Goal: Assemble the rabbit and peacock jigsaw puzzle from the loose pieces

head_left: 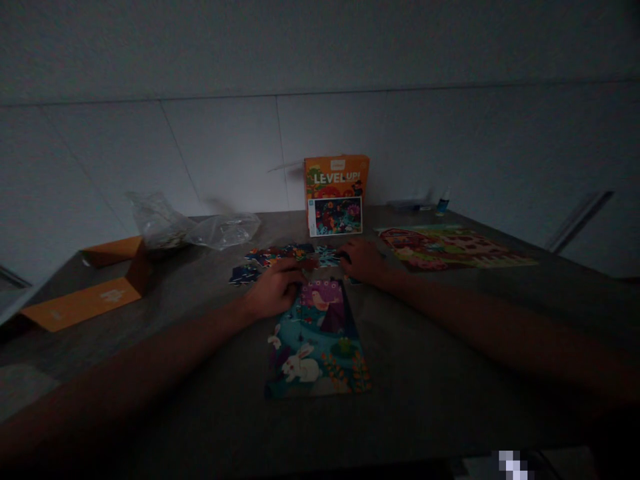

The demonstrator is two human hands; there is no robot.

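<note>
My left hand [277,288] rests at the upper left edge of a joined jigsaw puzzle section [320,347] showing rabbits, a frog and a bird. Its fingers are curled together, and whatever they may hold is hidden in the dim light. My right hand [366,262] is beyond the section's top right corner, fingers bent down at some pale-blue patterned puzzle pieces [328,255]. Whether it grips one of them is unclear. More loose puzzle pieces [245,274] lie beyond and left of my left hand.
An orange "LEVEL UP!" box [337,175] stands at the back, a picture card [338,217] leaning on it. To the right are another puzzle [450,248] and a small bottle [443,202]. Leftward lie a clear plastic bag [225,230] and an open orange box part [95,300].
</note>
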